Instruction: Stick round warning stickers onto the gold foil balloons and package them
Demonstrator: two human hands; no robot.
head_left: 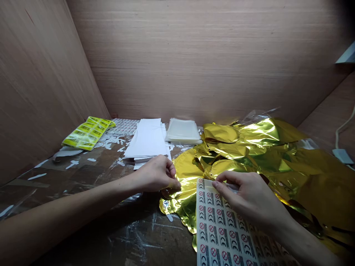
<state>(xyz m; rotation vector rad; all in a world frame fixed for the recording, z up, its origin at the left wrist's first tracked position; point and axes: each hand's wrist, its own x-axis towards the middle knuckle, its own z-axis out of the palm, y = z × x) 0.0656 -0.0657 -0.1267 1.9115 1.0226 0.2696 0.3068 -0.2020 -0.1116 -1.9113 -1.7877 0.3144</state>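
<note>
Gold foil pieces lie spread from the middle to the right. My left hand is closed at the left edge of the foil, thumb and fingers pinched on it or just over it; whatever is between the fingertips is too small to make out. A sheet of printed stickers with red symbols and CE marks covers the lower right, partly over the foil. My right hand pinches the sheet near its top edge, where a patch of backing shows bare. Its forearm hides part of the sheet.
Behind are a stack of white paper and a pile of clear plastic bags. Yellow label sheets, another sticker sheet and white scraps lie at the left. Wooden panels enclose the table. A cable hangs at right.
</note>
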